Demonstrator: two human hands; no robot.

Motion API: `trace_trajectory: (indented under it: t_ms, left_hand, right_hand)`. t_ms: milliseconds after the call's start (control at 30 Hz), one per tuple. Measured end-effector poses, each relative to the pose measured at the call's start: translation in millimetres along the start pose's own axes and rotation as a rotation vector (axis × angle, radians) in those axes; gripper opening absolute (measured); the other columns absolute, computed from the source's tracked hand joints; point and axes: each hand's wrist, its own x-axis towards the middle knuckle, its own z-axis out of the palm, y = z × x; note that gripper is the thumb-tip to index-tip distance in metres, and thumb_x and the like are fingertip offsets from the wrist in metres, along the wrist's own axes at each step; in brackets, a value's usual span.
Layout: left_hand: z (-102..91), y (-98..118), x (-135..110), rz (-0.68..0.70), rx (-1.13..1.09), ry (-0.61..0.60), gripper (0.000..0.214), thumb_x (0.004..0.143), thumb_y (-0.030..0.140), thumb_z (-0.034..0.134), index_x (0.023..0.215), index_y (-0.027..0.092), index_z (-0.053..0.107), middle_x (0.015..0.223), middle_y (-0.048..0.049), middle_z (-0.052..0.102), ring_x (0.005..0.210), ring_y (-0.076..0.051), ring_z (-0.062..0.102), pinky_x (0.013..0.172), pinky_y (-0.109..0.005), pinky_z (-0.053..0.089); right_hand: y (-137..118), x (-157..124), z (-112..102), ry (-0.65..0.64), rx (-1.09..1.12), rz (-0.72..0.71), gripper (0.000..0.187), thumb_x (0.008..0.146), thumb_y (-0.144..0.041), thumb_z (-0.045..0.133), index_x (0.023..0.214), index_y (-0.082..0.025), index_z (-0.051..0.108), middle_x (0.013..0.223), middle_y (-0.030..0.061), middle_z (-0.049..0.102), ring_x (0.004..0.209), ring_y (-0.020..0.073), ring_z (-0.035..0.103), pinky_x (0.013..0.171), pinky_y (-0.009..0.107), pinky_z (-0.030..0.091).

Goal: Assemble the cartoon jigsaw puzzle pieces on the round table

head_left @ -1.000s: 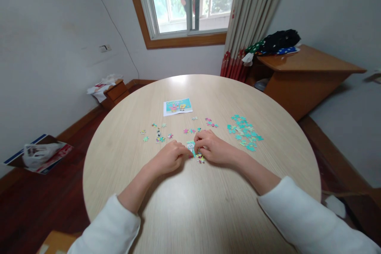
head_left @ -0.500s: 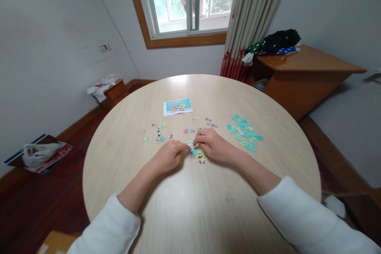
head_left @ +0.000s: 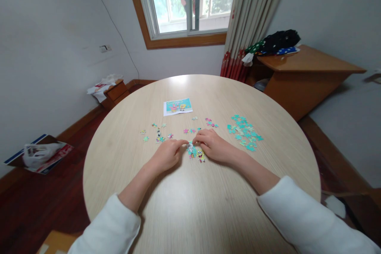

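likely a home: curtain (head_left: 253,8), window (head_left: 168,4)

Daylight enters through wood-framed sliding window (head_left: 171,3) opposite; red-bottomed curtain (head_left: 248,16) hangs alongside, near brown wooden desk (head_left: 306,63). Pale walls (head_left: 53,24) rise above dark reddish floor (head_left: 44,198).

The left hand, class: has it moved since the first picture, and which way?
Yes, slightly: the left hand now reaches with its index finger farther from the person, closer to the printed sheet, which hasn't moved.
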Motion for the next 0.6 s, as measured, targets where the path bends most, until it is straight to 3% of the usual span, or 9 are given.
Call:
trace_trajectory:
  t_ms: [200,500,600]
  left_hand:
    - [4.4,-7.2,0.7,-0.018,0.005,-0.018,0.046,0.080,0.006,0.042,0.117,0.020,0.065,0.107,-0.0086,0.073,0.098,-0.020,0.067,0.087,-0.032,0.050]
    - [0.6,-1.5,0.7,-0.017,0.040,0.025,0.049,0.078,0.002,0.042,0.119,0.017,0.064,0.105,-0.0104,0.073,0.094,-0.022,0.068,0.085,-0.034,0.050]
    - [0.4,-0.9,0.9,-0.026,0.049,0.007,0.044,0.079,0.004,0.042,0.112,0.016,0.068,0.103,-0.0101,0.074,0.094,-0.022,0.067,0.086,-0.033,0.049]
  right_hand:
    - [-0.6,-0.4,-1.9,-0.070,-0.018,0.044,0.032,0.085,-0.003,0.041,0.093,-0.016,0.070,0.093,0.0089,0.063,0.094,0.0192,0.054,0.090,0.039,0.037]
    - [-1.4,-0.1,-0.3,0.011,0.002,0.022,0.032,0.088,-0.007,0.041,0.107,-0.016,0.066,0.101,0.0101,0.063,0.099,0.0198,0.054,0.093,0.039,0.037]
    - [-0.5,-0.2,0.1,-0.038,-0.023,0.043,0.032,0.089,-0.007,0.041,0.102,-0.017,0.068,0.098,0.0097,0.063,0.097,0.0198,0.054,0.092,0.039,0.037]
